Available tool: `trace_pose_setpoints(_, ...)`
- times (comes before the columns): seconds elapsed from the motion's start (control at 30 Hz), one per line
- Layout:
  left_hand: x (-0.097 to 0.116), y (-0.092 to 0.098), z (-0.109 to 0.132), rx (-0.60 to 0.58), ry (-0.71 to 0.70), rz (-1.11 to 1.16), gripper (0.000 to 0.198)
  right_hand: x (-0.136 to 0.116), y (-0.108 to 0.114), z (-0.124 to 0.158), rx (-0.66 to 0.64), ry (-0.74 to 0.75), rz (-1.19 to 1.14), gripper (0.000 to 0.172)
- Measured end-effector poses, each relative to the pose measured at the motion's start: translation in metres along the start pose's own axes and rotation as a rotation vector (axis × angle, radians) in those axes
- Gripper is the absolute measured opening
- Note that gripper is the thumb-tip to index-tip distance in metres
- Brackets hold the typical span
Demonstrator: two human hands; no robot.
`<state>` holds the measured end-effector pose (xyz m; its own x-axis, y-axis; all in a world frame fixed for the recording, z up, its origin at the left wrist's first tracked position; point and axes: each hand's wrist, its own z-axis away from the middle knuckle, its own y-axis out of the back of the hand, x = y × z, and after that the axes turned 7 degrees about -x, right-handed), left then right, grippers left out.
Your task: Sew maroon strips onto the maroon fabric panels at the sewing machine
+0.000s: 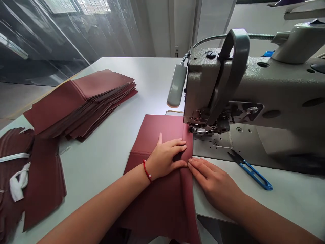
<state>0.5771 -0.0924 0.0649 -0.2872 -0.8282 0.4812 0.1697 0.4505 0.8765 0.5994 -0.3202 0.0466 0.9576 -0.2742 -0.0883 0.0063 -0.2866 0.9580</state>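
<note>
A maroon leather-like panel with a stitched cross seam lies on the table and hangs over its front edge. Its right side is folded into a narrow strip that reaches the presser foot of a sewing machine. Spread across the panel, my left hand is open, its fingertips and thumb against the fold. My right hand has its fingers together at the folded edge, gripping it from the right; its thumb is hidden. Blue thread snips lie to the right of the panel.
A fanned stack of maroon panels sits at the back left of the white table. Nearer, more maroon pieces lie bundled with white ties. A grey lamp hangs beside the machine head.
</note>
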Motion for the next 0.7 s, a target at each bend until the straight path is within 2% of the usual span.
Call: trace_pose_setpoints(0.7, -0.03, 0.018, -0.051, 0.002, 0.001, -0.055, 0.041, 0.044, -0.01, -0.026, -0.068, -0.107, -0.031, 0.051)
